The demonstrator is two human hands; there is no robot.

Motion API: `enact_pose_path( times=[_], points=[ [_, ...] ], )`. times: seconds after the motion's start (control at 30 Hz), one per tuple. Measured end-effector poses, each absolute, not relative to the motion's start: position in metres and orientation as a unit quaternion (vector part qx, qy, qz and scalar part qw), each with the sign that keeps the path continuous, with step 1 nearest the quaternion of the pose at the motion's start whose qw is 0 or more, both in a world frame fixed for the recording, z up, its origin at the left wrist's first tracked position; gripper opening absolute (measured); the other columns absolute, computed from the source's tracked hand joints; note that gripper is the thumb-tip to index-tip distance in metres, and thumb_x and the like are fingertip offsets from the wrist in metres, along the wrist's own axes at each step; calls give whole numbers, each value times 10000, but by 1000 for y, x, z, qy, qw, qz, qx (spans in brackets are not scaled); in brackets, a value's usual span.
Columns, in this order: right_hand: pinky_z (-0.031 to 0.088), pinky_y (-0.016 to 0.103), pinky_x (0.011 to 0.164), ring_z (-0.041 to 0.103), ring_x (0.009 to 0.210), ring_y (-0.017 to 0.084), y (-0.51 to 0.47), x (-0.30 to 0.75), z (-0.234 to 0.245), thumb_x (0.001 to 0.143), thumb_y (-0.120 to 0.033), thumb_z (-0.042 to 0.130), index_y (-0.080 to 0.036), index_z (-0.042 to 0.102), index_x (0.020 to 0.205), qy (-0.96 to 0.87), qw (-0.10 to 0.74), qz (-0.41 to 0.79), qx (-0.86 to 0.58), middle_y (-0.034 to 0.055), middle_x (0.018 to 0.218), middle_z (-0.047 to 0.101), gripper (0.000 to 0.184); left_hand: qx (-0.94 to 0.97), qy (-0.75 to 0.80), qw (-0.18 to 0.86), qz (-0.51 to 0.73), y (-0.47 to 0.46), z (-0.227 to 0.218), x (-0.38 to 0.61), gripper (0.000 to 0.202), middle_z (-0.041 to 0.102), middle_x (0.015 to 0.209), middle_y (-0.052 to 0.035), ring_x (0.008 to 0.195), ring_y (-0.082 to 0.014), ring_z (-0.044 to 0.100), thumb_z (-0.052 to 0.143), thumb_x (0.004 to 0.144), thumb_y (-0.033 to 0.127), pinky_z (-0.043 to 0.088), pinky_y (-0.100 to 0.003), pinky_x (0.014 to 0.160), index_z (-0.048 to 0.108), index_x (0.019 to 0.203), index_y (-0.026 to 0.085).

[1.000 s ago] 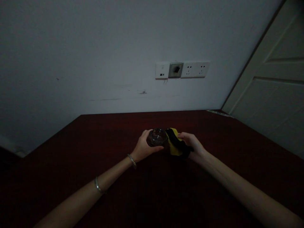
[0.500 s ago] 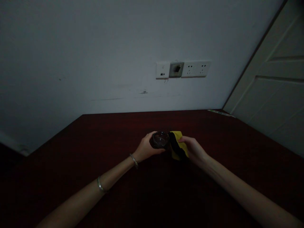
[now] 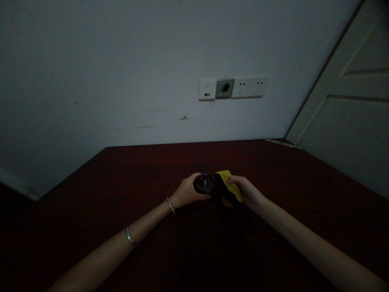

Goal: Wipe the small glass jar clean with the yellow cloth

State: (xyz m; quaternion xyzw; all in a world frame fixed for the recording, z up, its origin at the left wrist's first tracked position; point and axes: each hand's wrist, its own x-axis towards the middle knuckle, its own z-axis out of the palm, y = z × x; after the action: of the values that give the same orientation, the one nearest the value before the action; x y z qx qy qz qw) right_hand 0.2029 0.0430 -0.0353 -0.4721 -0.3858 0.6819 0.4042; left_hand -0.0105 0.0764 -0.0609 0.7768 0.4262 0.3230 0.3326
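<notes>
- Glass [image 3: 206,185] is between the hands over the table [image 3: 146,166], mouth up; whether it rests there I cannot tell
- Left hand [image 3: 187,191] is nearer, fingers curled round its left side
- Right hand [image 3: 246,191] pinches the cloth [image 3: 228,189], long axis slanting far-left to near-right, just beside the rim; contact unclear

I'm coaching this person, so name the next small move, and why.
Perhaps press the cloth gently to the glass: the left hand grips the glass, and the right hand holds the cloth right beside it, though whether they touch is unclear.
</notes>
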Motion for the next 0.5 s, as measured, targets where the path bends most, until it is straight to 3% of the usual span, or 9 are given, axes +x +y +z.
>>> enact_pose_path(
  times=[0.23, 0.5],
  points=[
    [500, 308, 531, 610, 550, 199, 42, 202, -31, 614, -238, 511, -150, 615, 732, -316, 385, 706, -504, 64, 612, 657, 181, 793, 418, 309, 317, 76, -63, -11, 677, 679, 1053, -62, 966, -244, 647, 832, 512, 370, 509, -404, 858, 563, 1110, 202],
    [498, 315, 542, 613, 556, 205, 43, 203, -32, 619, -220, 505, -144, 621, 772, -302, 377, 710, -513, 65, 629, 661, 206, 799, 438, 286, 295, 78, -66, -13, 855, 577, 1260, -164, 1173, -321, 543, 840, 483, 434, 437, -487, 967, 515, 1230, 178]
  ],
)
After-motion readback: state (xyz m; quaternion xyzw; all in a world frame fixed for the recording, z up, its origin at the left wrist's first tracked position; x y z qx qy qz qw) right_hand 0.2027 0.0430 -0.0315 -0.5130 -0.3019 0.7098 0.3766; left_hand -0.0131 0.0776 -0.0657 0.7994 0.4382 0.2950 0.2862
